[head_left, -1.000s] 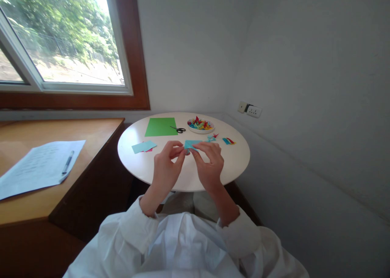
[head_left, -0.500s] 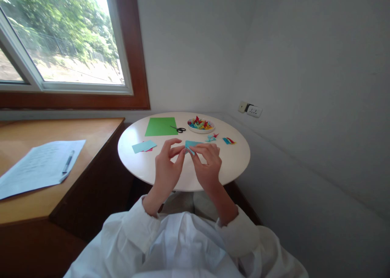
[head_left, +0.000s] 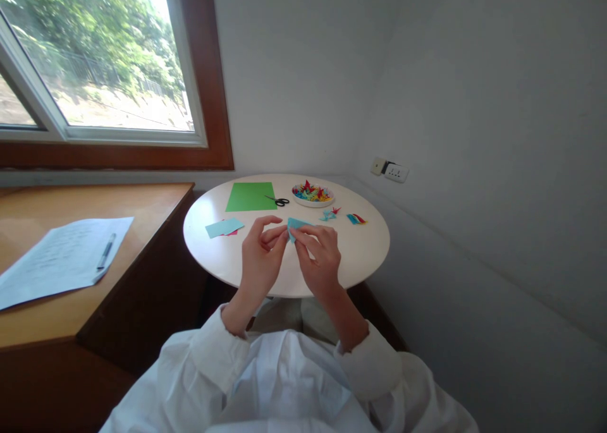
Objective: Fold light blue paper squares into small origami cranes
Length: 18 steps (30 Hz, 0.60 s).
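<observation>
A small folded piece of light blue paper (head_left: 296, 223) is held up between my two hands, above the near half of the round white table. My left hand (head_left: 260, 248) pinches its left edge between thumb and fingers, the index finger arched above. On the other side, my right hand (head_left: 320, 256) grips the paper with thumb and fingertips pressed against its front. Part of the paper is hidden behind the right fingers.
On the table (head_left: 215, 253) lie green paper (head_left: 250, 196), black scissors (head_left: 281, 201), blue sheets (head_left: 224, 227), small folded paper figures (head_left: 328, 215) and coloured strips (head_left: 355, 219). A white bowl (head_left: 313, 204) holds folded figures. Left, a wooden desk (head_left: 156, 212) bears written paper (head_left: 61, 256) and a pen (head_left: 106, 251).
A flap on the light blue paper has been turned down, so its top now slopes into a point. My right hand has shifted slightly left; my left hand stays nearly still.
</observation>
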Available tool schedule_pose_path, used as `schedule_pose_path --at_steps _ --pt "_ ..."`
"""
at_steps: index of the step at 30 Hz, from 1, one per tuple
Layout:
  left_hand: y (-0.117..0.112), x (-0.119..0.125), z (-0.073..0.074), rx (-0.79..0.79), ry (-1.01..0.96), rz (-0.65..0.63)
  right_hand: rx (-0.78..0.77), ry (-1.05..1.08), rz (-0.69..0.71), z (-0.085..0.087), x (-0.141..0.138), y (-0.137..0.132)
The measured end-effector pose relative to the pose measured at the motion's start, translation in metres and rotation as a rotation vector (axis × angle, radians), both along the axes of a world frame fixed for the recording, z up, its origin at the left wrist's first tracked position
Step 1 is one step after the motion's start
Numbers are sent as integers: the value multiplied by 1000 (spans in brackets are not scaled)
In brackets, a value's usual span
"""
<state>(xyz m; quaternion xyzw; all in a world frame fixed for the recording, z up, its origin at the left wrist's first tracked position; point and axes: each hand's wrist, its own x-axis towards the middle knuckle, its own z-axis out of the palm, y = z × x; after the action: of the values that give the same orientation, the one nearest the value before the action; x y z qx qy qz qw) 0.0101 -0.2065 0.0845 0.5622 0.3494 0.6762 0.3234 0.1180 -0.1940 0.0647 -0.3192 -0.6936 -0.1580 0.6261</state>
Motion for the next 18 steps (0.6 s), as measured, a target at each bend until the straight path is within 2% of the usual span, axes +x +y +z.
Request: schedule_pose_path --at_steps 12,18 --pt "-1 -3 2 23 36 27 12 -26 31 -4 1 -2" --pt "1 -8 2 125 237 144 74 25 25 -1 3 -12"
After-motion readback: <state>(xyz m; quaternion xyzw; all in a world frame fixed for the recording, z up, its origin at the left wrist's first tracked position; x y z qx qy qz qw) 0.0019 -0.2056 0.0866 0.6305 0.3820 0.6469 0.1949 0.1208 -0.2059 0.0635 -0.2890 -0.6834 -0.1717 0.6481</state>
